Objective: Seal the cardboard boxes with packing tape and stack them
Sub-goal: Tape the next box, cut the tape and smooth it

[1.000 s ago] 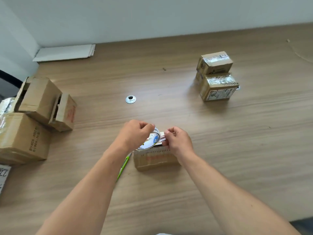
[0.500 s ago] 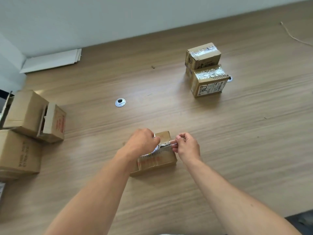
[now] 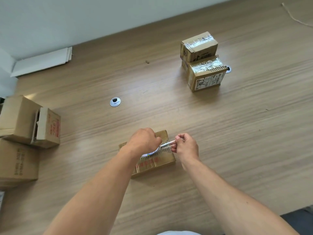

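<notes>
Pulling tape out across the near box

Since a second ago the right hand (image 3: 186, 146), pinching the free end, has drawn away to the right. A short strip (image 3: 167, 143) now stretches from the tape roll (image 3: 150, 153), which the left hand (image 3: 144, 141) grips low on the box (image 3: 157, 164) at the table's (image 3: 237, 133) near middle. Sealing looks begun, not finished; two taped boxes (image 3: 205, 73) wait far right.
</notes>
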`<action>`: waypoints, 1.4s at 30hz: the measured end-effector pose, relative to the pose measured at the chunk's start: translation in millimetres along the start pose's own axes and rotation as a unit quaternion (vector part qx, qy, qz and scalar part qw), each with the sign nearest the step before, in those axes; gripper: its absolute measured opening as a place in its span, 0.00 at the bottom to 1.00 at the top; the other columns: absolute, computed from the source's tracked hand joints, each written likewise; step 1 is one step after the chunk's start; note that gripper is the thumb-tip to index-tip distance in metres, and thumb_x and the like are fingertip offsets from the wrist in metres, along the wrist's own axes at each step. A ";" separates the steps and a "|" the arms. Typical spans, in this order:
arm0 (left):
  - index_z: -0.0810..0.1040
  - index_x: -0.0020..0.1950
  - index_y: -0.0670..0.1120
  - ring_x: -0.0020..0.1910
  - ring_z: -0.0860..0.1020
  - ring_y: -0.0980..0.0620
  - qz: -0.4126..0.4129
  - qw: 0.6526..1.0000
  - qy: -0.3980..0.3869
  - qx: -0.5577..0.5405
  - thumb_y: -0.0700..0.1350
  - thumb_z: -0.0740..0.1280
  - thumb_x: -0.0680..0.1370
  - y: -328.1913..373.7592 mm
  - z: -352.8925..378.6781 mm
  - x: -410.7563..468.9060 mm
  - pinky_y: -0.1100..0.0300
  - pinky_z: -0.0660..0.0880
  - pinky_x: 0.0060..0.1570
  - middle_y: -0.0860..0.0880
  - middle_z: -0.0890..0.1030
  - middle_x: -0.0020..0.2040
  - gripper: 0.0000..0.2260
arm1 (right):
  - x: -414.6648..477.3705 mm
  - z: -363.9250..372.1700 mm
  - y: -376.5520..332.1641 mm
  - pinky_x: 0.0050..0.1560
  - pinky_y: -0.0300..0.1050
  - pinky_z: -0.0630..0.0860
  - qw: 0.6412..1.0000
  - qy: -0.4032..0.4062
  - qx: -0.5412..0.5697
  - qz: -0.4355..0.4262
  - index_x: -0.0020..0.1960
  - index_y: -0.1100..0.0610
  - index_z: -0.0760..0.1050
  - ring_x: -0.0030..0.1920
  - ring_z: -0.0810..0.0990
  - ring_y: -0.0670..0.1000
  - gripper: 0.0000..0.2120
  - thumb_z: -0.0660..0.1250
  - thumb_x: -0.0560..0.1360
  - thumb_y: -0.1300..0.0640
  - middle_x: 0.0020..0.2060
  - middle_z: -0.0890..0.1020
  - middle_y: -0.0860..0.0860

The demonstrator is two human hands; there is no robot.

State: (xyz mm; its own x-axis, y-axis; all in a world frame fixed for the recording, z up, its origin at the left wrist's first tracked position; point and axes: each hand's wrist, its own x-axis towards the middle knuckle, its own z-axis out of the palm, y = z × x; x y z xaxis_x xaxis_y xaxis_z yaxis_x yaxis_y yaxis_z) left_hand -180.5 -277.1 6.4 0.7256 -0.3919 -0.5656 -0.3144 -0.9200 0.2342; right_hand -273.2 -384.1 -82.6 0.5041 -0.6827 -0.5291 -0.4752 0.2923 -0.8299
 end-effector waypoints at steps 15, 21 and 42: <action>0.72 0.38 0.45 0.49 0.81 0.39 -0.010 1.000 0.016 0.006 0.53 0.62 0.78 -1.5 7.9 5.4 0.54 0.73 0.42 0.40 0.83 0.48 0.14 | 8.9 6.6 17.8 0.44 0.42 0.69 0.975 -0.031 -0.221 -0.022 0.48 0.52 0.78 0.48 0.80 0.53 0.07 0.64 0.83 0.53 0.45 0.83 0.50; 0.74 0.39 0.45 0.48 0.81 0.40 -0.007 1.000 0.022 0.010 0.53 0.62 0.76 -0.7 8.9 7.3 0.54 0.73 0.42 0.40 0.83 0.47 0.13 | 14.1 1.8 16.8 0.47 0.43 0.69 0.970 -0.040 -0.237 -0.039 0.65 0.52 0.74 0.49 0.78 0.53 0.15 0.69 0.80 0.50 0.46 0.81 0.52; 0.71 0.37 0.46 0.41 0.75 0.43 -0.009 0.999 0.040 0.006 0.52 0.62 0.77 -0.7 10.6 4.4 0.55 0.70 0.40 0.45 0.76 0.39 0.13 | 13.8 1.0 15.1 0.52 0.50 0.79 0.984 -0.069 -0.161 -0.044 0.45 0.50 0.81 0.47 0.82 0.50 0.05 0.69 0.79 0.54 0.42 0.85 0.46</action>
State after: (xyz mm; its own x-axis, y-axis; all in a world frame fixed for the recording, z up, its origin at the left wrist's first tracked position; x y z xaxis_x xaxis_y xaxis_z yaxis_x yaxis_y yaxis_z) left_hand -183.6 -278.1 -4.7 0.7781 -0.3743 -0.5045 -0.3069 -0.9272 0.2146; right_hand -272.7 -388.4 -102.6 0.6355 -0.5926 -0.4950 -0.6180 -0.0060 -0.7862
